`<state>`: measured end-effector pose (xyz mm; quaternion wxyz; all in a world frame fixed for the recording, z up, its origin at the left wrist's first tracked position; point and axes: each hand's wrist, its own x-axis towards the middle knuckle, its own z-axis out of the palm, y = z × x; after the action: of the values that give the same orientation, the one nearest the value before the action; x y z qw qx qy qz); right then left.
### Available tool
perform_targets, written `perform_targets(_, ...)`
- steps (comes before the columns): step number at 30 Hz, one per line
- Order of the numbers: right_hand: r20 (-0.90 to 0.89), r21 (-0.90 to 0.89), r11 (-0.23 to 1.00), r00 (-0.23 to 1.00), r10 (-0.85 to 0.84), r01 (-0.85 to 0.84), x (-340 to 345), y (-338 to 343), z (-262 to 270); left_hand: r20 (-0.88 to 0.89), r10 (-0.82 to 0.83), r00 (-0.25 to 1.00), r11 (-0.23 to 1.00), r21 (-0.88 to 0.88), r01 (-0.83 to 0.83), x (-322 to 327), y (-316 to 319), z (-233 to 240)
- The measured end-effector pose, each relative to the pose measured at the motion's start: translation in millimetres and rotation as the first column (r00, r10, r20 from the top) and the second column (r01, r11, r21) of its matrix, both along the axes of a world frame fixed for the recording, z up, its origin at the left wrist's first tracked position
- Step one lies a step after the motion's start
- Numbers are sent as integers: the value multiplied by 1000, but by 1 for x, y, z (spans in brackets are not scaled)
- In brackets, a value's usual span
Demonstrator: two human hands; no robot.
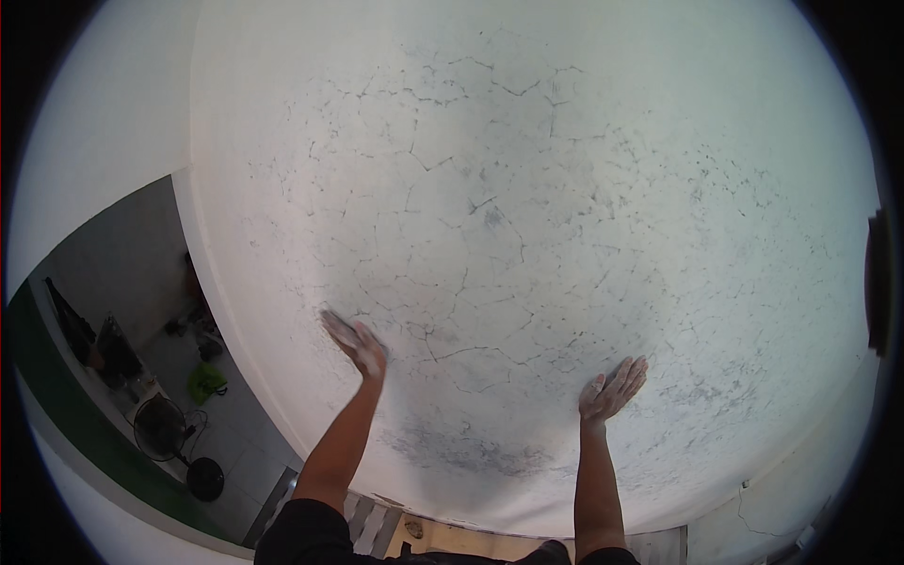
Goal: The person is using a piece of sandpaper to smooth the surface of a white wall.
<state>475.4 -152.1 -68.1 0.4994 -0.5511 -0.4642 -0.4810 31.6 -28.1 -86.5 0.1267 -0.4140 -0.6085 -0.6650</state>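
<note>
Before me is a white wall (487,233), webbed with fine dark cracks and grey scuffs. My left hand (359,344) is against it at the lower left, fingers extended, with pale powder on the skin. Farther right and slightly lower, my right hand (613,392) is flat to the wall, its fingers pointing up and to the right and whitened with powder. Dark edges show beside both hands; I cannot tell whether these are shadow or something thin under the palms. No held object is plainly visible. The palms are hidden.
A doorway at left shows a black fan (161,427), a bright green bag (206,383) and dark clutter on a tiled floor (244,452). A dark brown fixture (878,282) is at the right edge. A thin cable (743,505) hangs lower right.
</note>
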Motion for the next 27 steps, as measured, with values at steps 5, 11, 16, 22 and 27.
perform_targets(5,-11,-6,1000,1000,3,-3,-2,-3,0,25,-49,999,938,346,37,-35,27,19)
perform_targets(11,-17,-25,999,1000,26,-27,-1,0,2,-48,205,978,973,121,-198,-11,19,-2)
perform_targets(16,-13,-36,999,1000,20,-20,-1,-2,1,-27,166,986,986,28,-166,-36,18,-9)
perform_targets(22,-33,-32,999,999,37,-38,-1,-3,-2,109,84,990,984,148,-100,-15,7,18)
perform_targets(27,-15,-35,999,999,30,-31,0,-6,0,-4,132,991,990,44,-132,-29,25,-20)
